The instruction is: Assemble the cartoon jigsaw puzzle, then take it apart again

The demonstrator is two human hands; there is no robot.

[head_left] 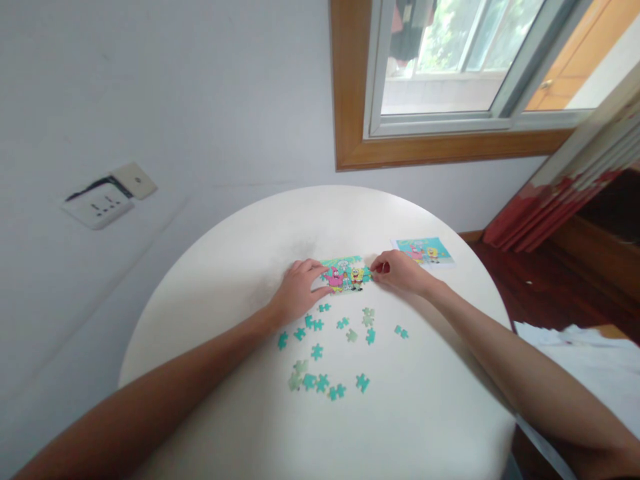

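The part-built puzzle (345,280) lies between the grips; it looks light, thin and apt to split at seams, so best steadied flat by its edges. The left grip (296,290) spreads loosely at its left edge; the right grip (401,271) nearly pinches at the right, any piece held unclear. Loose pieces (317,351) lie nearer than both grips on the white bench (425,407); a wooden window frame (347,87) stands beyond.

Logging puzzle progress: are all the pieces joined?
No, loose pieces lie scattered on the round table, nearer the person than the partly joined puzzle.
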